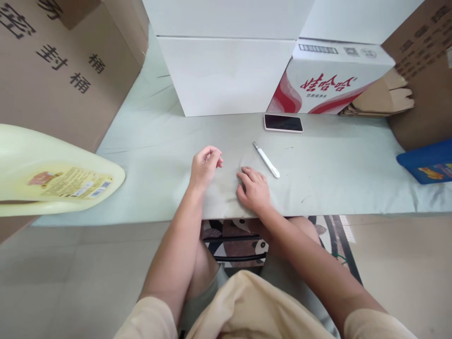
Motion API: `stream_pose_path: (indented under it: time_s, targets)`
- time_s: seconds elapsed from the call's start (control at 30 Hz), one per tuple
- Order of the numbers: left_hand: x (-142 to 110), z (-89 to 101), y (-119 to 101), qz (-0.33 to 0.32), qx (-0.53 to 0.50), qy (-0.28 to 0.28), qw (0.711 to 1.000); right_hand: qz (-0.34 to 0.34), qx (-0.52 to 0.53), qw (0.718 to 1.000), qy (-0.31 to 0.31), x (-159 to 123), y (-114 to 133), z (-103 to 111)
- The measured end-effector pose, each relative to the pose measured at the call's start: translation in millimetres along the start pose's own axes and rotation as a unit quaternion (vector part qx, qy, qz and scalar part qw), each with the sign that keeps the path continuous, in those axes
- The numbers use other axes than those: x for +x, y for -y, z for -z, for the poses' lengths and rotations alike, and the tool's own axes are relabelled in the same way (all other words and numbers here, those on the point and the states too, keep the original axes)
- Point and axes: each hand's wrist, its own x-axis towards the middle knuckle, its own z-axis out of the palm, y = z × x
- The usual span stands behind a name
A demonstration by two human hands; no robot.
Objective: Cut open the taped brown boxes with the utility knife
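My left hand (205,165) hovers just above the pale green table cover (148,155), fingers curled loosely inward with nothing visible in them. My right hand (253,189) lies flat on the cover near the front edge, fingers stretched out and holding nothing. A white utility knife (266,160) lies just beyond my right fingertips, apart from them. Farther back, a phone (283,123) rests face up with a dark screen.
Stacked white boxes (226,70) and a red-and-white printed carton (328,80) line the back. Brown cartons stand at left (60,70) and right (423,70). A pale yellow jug (45,174) is at the near left, a blue pack (429,162) at right.
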Motion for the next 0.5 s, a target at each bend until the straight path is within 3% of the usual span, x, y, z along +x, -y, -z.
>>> stream_pose_path:
  time_s: [0.2, 0.33, 0.5]
  targets:
    - [-20.3, 6.9, 7.1, -0.008, 0.059, 0.011, 0.998, -0.003, 0.019, 1.0, 0.007, 1.2, 1.9, 0.9]
    - [-20.4, 11.4, 12.8, -0.006, 0.066, -0.005, 0.998, -0.011, 0.011, 1.0, 0.012, 3.2, 6.6, 3.0]
    - [-9.7, -10.3, 9.6, -0.021, 0.039, -0.008, 0.999, -0.015, -0.008, 0.999, 0.045, 5.7, 11.8, 6.3]
